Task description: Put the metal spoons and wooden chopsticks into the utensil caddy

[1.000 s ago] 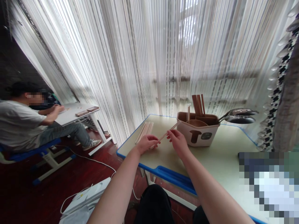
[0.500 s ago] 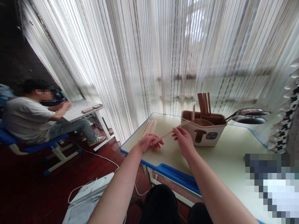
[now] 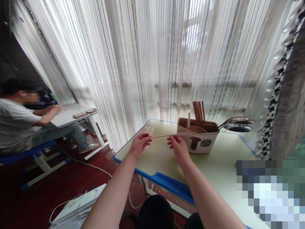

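Pale wooden chopsticks are stretched nearly level between my hands, just above the table; I cannot tell whether it is one or a pair. My left hand pinches their left end between thumb and fingers. Farther right, my right hand grips them near the other end, in front of the utensil holder. Behind my left hand lies a row of more pale chopsticks, partly covered by that hand. In the holder stand brown chopsticks, a round brown piece and two metal ladles.
The table has a blue rim and a blue front groove. At left, a person sits working at another table. White equipment with cables stands low beside my legs. Sheer curtains hang behind the table.
The chopsticks have turned from slanting to nearly level. My left hand has risen and now pinches their end. The whole view has shifted a little to the right.
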`<state>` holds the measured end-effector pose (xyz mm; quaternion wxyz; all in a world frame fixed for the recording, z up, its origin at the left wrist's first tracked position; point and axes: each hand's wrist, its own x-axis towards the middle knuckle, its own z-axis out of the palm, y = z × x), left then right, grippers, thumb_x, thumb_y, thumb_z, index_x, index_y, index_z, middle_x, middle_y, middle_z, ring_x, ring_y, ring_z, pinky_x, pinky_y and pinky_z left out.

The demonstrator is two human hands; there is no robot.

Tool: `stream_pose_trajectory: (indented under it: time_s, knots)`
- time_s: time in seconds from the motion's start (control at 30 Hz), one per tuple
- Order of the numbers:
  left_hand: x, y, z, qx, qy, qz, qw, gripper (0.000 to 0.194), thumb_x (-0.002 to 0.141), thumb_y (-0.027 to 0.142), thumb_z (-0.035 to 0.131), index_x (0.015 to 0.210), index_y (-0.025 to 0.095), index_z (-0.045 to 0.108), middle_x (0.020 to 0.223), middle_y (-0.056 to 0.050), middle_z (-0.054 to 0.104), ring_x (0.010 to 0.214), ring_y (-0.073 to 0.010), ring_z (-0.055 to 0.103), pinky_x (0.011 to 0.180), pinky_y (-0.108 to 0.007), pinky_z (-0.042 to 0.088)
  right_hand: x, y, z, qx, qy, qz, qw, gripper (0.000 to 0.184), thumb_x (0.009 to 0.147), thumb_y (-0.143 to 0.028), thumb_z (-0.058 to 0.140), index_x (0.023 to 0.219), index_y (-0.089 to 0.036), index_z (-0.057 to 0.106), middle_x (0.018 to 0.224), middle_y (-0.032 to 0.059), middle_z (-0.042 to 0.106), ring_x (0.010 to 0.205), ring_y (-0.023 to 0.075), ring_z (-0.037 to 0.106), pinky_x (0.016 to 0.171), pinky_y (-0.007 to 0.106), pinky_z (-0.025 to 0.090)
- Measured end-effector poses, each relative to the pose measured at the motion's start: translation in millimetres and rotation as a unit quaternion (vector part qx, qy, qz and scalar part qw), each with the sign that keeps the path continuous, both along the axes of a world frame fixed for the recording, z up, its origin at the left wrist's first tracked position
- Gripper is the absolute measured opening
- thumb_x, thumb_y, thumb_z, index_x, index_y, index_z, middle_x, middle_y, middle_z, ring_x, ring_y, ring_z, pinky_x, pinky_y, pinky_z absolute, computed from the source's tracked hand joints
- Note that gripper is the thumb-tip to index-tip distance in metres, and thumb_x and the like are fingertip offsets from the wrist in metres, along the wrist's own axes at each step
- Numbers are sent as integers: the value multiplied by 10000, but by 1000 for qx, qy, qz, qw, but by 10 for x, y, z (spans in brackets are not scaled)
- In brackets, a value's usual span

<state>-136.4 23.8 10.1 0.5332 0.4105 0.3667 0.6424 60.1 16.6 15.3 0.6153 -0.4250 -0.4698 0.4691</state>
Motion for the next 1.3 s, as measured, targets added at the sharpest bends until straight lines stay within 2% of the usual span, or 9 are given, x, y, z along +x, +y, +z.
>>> stream_pose_trajectory:
  time_s: [0.17,0.27,0.33,0.43,0.5,0.6,0.8,1.03,1.3]
  knots:
    - [-53,22,-10,-9,-60,20,998,253,629,154,745,851,99,637,791,-50,690,690,-104,663,574,-153,524,8,-45,16,-96,20,59,993,298,725,-437,596,841,-163,621,859,106,689,688,188,645,547,272,461]
    - [-65,36,-35,-14,-64,52,996,235,625,154,751,831,104,647,753,-38,689,666,-102,662,554,-151,522,-17,-125,10,-84,-144,55,984,331,794,-465,490,695,-174,613,648,78,659,584,191,620,506,276,417]
    - [-67,42,-46,-13,-58,72,996,242,615,169,764,820,105,651,737,-36,687,655,-101,659,553,-154,523,-58,-202,8,31,-323,-1,946,353,822,-450,458,635,-191,608,593,65,632,594,194,601,547,286,402]
    - [-64,39,-49,-8,-47,72,996,273,594,203,785,811,98,657,703,-35,683,635,-103,657,548,-162,524,-134,-300,7,232,-489,-89,836,224,844,-331,466,843,-220,661,822,73,676,829,216,589,742,317,396]
    - [-61,34,-45,-8,-48,65,997,294,580,217,795,813,100,658,679,-30,679,615,-105,655,530,-165,521,-163,-320,-2,287,-536,-104,787,246,839,-277,485,1031,-232,632,988,76,663,953,234,547,833,343,363]
    - [-59,23,-39,-8,-48,53,997,305,572,221,800,815,100,660,656,-26,673,582,-102,647,496,-161,512,-152,-286,-31,284,-577,-100,759,284,849,-249,484,1104,-230,607,1062,76,642,975,238,527,845,351,352]
    - [-49,-9,-34,3,-45,32,998,294,584,245,794,808,101,671,669,-27,675,561,-90,633,484,-156,501,-97,-227,-44,254,-591,-124,756,260,891,-242,433,1062,-243,628,1022,74,651,943,230,531,801,343,350]
    - [1,-20,-25,3,-35,14,999,305,579,252,798,821,104,686,810,-64,695,699,-121,660,564,-180,534,-97,-203,-58,230,-591,-94,767,204,870,-219,476,936,-254,666,886,60,670,845,207,567,736,302,363]
    - [-43,18,-54,10,-85,23,996,268,604,230,783,827,122,679,771,-36,691,679,-105,652,590,-189,541,-148,-242,-34,204,-508,-26,836,230,871,-290,463,873,-237,687,832,46,671,774,173,596,670,244,394]
